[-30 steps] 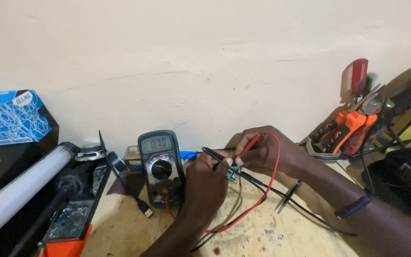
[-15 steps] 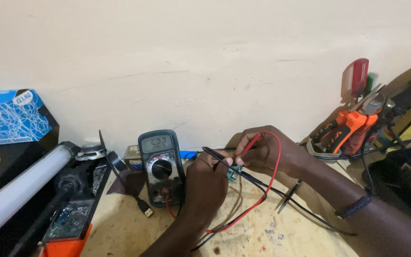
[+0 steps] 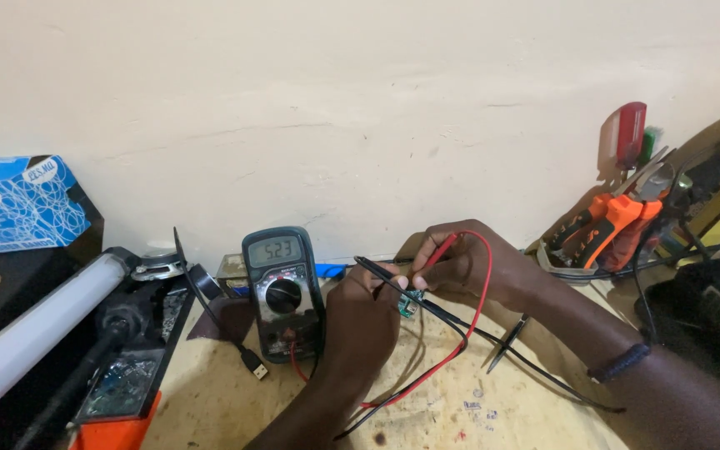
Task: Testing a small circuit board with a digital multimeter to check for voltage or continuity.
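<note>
Left hand (image 3: 364, 312) grip grasps black probe (image 3: 381, 273); right hand (image 3: 460, 262) grip grasps red probe (image 3: 437, 254).

There are two hands (image 3: 360, 321), one meter (image 3: 282, 292), two test sticks, one red (image 3: 437, 254) and one black (image 3: 385, 273), one blue box (image 3: 18, 204), and one white tube light (image 3: 35, 329).

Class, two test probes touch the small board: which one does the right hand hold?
The red probe, pinched by the right hand; the left hand holds the black probe.
</note>
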